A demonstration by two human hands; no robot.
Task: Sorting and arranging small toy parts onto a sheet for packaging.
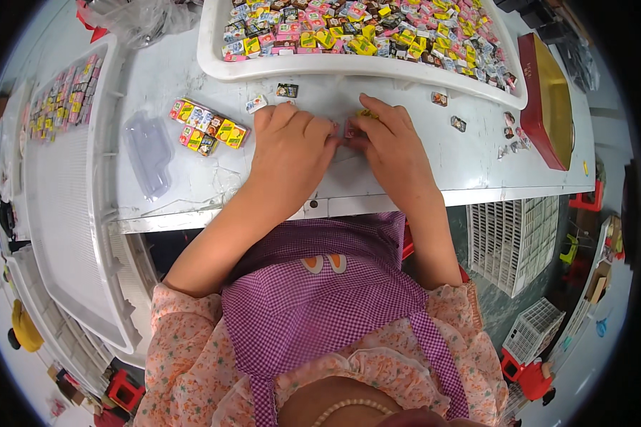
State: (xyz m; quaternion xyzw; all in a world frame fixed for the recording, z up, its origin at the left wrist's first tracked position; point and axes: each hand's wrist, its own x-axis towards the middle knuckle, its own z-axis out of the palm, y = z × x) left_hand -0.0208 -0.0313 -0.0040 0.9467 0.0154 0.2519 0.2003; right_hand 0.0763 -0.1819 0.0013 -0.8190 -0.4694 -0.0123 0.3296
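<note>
Both of my hands work close together over the white table, fingertips a small gap apart. My left hand (290, 155) is closed, with a bit of pink showing at its fingertips; most of what it grips is hidden. In a pinch, my right hand (392, 151) holds a small pink carton (350, 131). A yellow piece (367, 114) shows under its fingers. To the left lies a block of small colourful cartons (208, 125) set in rows, beside a clear plastic tray (148, 153). A white carton (256, 104) and a black one (287, 90) lie loose just beyond my left hand.
A large white bin (363, 67) heaped with tiny cartons stands at the back. At right is a red tin with a gold inside (548, 107), near scattered small pieces (513, 135). A white mesh tray (60, 185) with rows of cartons sits on the left.
</note>
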